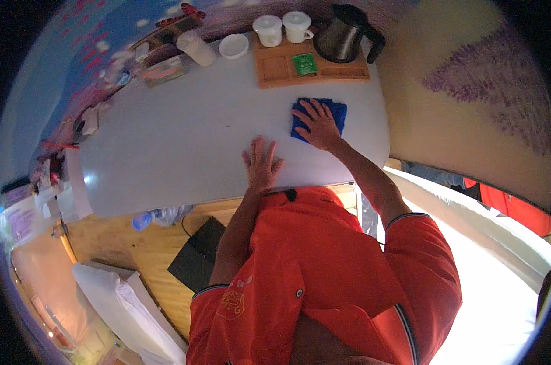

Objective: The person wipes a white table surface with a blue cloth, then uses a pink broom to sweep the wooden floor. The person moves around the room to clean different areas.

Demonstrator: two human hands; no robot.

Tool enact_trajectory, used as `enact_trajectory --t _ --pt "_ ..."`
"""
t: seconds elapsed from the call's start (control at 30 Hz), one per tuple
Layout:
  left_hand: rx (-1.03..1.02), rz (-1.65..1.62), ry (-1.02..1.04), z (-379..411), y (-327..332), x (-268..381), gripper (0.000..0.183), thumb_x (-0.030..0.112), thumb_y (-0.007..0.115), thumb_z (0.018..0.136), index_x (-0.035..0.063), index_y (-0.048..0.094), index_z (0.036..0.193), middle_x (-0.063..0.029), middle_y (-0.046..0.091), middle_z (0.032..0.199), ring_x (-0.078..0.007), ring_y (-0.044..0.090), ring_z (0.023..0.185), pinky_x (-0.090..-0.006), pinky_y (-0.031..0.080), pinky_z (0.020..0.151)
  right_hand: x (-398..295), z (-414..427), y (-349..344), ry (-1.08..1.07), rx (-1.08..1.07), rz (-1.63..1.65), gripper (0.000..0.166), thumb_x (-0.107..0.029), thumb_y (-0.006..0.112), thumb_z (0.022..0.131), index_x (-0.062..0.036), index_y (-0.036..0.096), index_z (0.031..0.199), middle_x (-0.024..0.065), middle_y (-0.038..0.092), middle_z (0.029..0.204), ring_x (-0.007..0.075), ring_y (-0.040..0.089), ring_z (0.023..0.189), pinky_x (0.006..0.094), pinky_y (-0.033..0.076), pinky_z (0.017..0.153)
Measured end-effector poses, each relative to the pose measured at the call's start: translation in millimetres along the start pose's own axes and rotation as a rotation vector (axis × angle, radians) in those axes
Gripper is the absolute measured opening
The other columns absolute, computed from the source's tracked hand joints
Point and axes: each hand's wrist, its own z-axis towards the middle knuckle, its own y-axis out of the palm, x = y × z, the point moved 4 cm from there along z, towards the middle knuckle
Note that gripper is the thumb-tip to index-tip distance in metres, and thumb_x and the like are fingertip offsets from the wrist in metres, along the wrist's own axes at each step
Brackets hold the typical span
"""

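My right hand lies flat with spread fingers on a folded blue cloth, pressing it to the white tabletop. To its left and nearer my body, my left hand rests palm down on the bare tabletop near its front edge, fingers apart. Beyond the cloth is a wooden tray with compartments. It carries two lidded white cups, a green packet and a dark electric kettle.
A white dish, a pale cylindrical container and a clear box line the back edge. The wall stands at the right. Under the front edge, a plastic bottle and a black flat object lie on the wooden floor.
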Motion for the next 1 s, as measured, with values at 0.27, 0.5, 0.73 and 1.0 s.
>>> enact_trajectory --t 0.27,0.5,0.73,1.0 --pt "-0.043 0.087 -0.054 -18.6 -11.7 -11.7 0.07 0.045 0.07 0.091 0.0249 0.044 0.153 -0.0132 0.027 0.167 -0.037 0.028 0.152 -0.0713 0.02 0.115 8.6 44.5 11.1 0.145 0.022 -0.041 0.062 -0.056 0.053 0.098 -0.0245 0.047 0.151 0.0134 0.033 0.161 0.0402 0.026 0.149 0.0637 0.022 0.118" --pt "-0.011 0.039 -0.06 -15.6 -25.0 -2.6 0.069 0.042 0.071 0.09 0.0259 0.046 0.152 -0.0138 0.029 0.166 -0.0356 0.032 0.151 -0.0692 0.02 0.115 -27.0 53.3 15.6 0.105 0.08 0.01 0.06 -0.053 0.054 0.098 -0.0218 0.049 0.149 0.0151 0.035 0.159 0.0432 0.027 0.148 0.066 0.022 0.117" --pt "0.016 0.059 -0.07 -15.7 -26.4 -3.3 0.061 0.038 0.069 0.092 0.0228 0.051 0.149 -0.0121 0.031 0.165 -0.034 0.03 0.152 -0.0683 0.02 0.117 -78.0 -5.8 11.9 -0.022 -0.011 0.102 0.057 -0.049 0.057 0.097 -0.0213 0.05 0.147 0.0142 0.036 0.158 0.0416 0.027 0.148 0.0635 0.024 0.119" --pt "0.047 0.051 -0.063 -13.5 -23.5 -5.7 0.056 0.035 0.065 0.094 0.0232 0.052 0.147 -0.0114 0.032 0.164 -0.035 0.034 0.15 -0.0709 0.02 0.115 -104.5 -69.7 -2.1 0.026 -0.089 0.13 0.058 -0.046 0.058 0.098 -0.0212 0.049 0.15 0.0146 0.035 0.16 0.0407 0.027 0.15 0.0619 0.02 0.121"
